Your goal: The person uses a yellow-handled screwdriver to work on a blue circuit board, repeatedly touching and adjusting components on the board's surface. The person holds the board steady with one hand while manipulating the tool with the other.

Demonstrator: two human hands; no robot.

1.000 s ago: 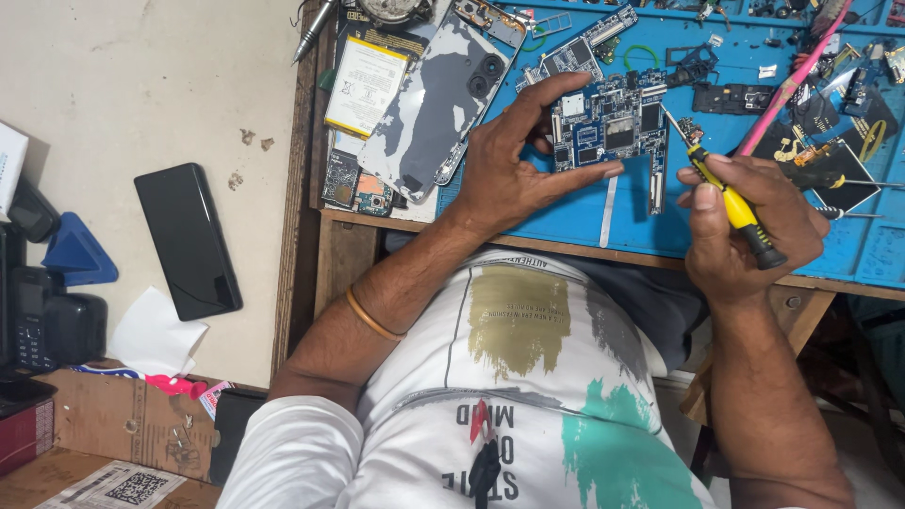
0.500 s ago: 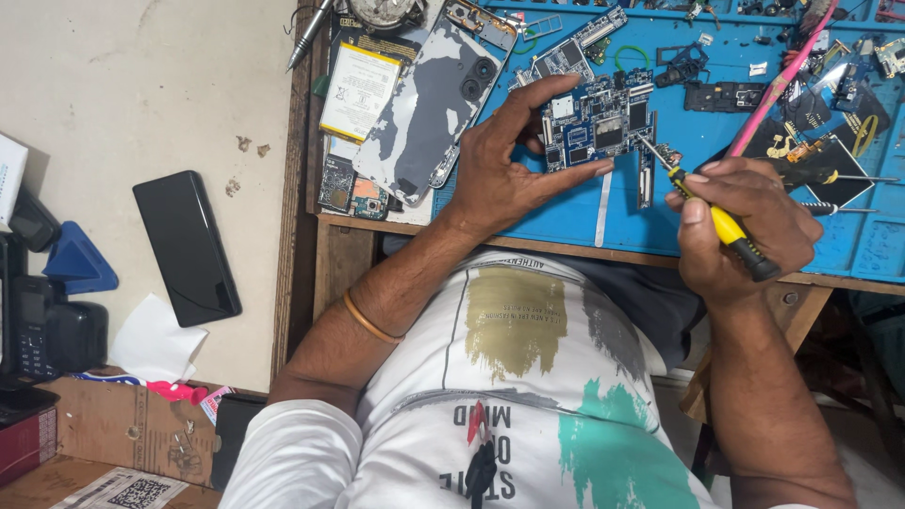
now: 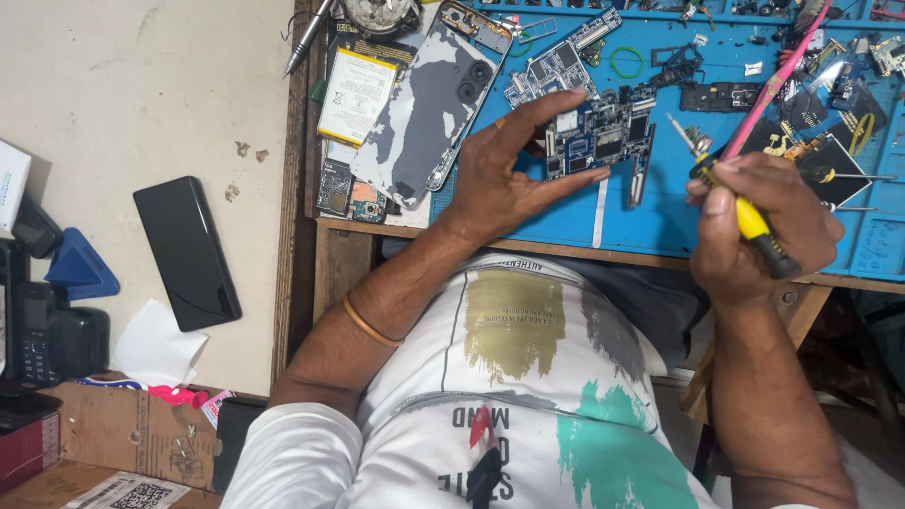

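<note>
The left hand point(image 3: 509, 174) lies on the blue work mat point(image 3: 660, 217) with thumb and forefinger spread into a wide fork, pinching the phone circuit board point(image 3: 603, 137) at its left edge and near corner so it stays flat on the mat, roughly at the middle of the bench. The right hand point(image 3: 759, 231) is closed around the yellow-and-black handle of a small screwdriver point(image 3: 726, 193), whose metal tip hangs just right of the board, apart from it. The board looks thin, light and stiff, yet fragile: it is crowded with tiny chips and shields, so its bare edges and corners seem the safest places to hold, as the fingers do now. It would probably skate easily on the mat if left unpinned. To the left lie a grey phone back cover point(image 3: 429, 108) and a yellow-labelled battery point(image 3: 356, 94); a pink rod point(image 3: 773, 85) slants on the far right.
</note>
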